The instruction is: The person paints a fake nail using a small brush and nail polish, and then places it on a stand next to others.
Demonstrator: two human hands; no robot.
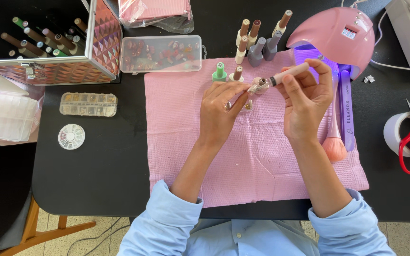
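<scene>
My left hand (219,111) pinches a small nail tip (254,88) and my right hand (304,102) grips the polish brush cap (288,74) against it, both above the pink mat (257,156). I think polish may smear my fingers if the tip slips. Just behind, open bottles (237,73) could tip over. The black worktop (100,156) carries a pink lamp (335,35); tiled floor below.

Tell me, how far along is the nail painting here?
Set-up looks done: the pink mat is spread, the pink lamp glows and polish bottles stand ready. In hand: the left hand pinches a small nail tip while the right hand holds a polish brush at it. How many are left is hard to tell; the clear box holds many painted tips.
</scene>
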